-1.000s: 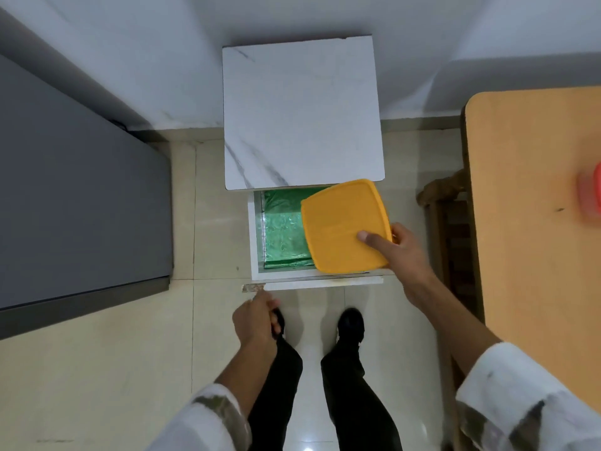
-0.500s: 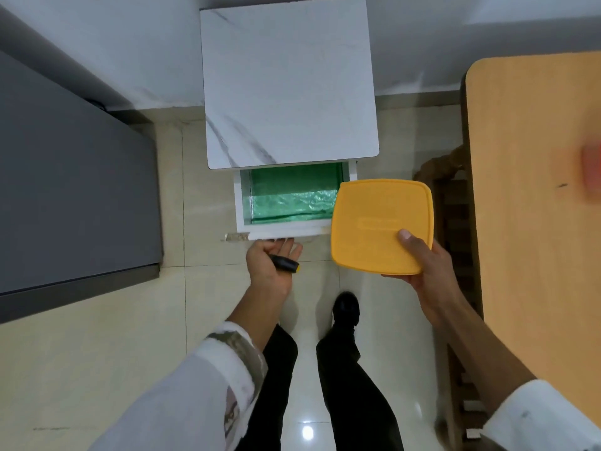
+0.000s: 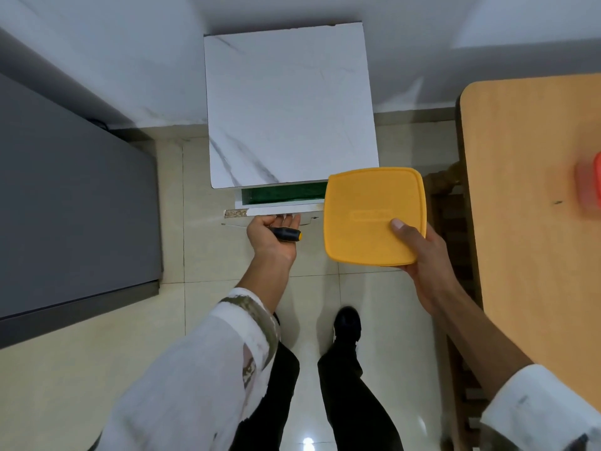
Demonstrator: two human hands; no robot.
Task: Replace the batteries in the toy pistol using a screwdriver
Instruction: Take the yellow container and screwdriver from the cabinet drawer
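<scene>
Pressing its fingertips to the front of the nearly closed drawer (image 3: 279,205), the left hand (image 3: 271,239) reaches forward and down on a straightened arm, gripping the black-and-yellow screwdriver (image 3: 287,234) across its palm, probably so the tool comes along while the drawer gets pushed home. Just right of the drawer, covering its corner, the right hand (image 3: 422,255) grasps the lidded yellow container (image 3: 367,216) from beneath, thumb on top, keeping it level, likely to steady the contents. Farther right of the drawer, the bench (image 3: 527,206) carries a blurred red thing (image 3: 590,187). The toy pistol is not visible; I cannot tell whether it is inside the container.
</scene>
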